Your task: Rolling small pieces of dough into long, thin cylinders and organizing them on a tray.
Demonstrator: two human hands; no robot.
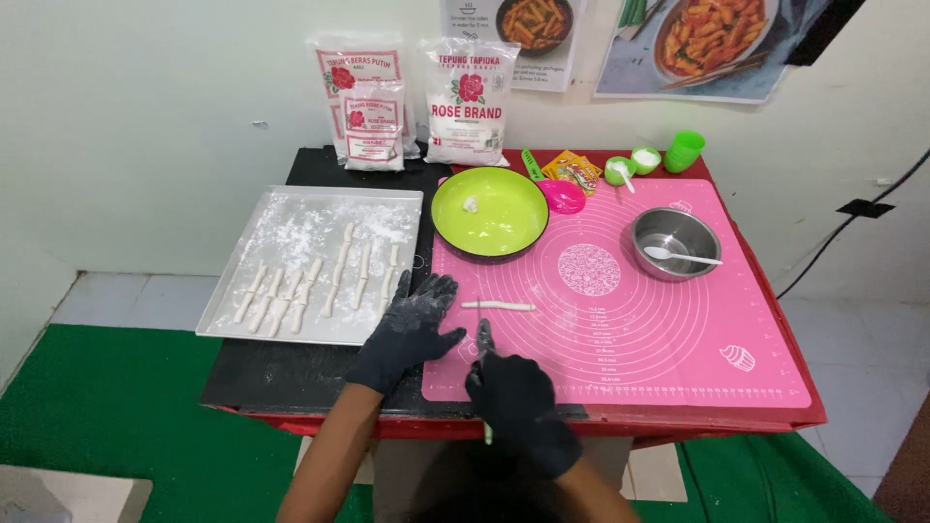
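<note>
One dough stick [498, 306] mid-mat [678, 329]

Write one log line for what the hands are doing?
left hand: flat on pink mat | right hand: holds knife | dough stick: beyond knife tip

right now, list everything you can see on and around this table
baking mat: 1, pink, on the table's right part
dough strip: 1, white, on the mat ahead of the hands
tray: 1, silver, floured, left of the mat
dough sticks: about eight, white, on the tray
green bowl: 1, lime, bit of dough inside, at the mat's top left
metal bowl: 1, steel, holding a white spoon, on the mat's right
flour bags: 3, white and red, against the wall
small cups: several, green, at the back right
left hand: black glove, flat on the mat's edge
right hand: black glove, gripping a small tool
</note>
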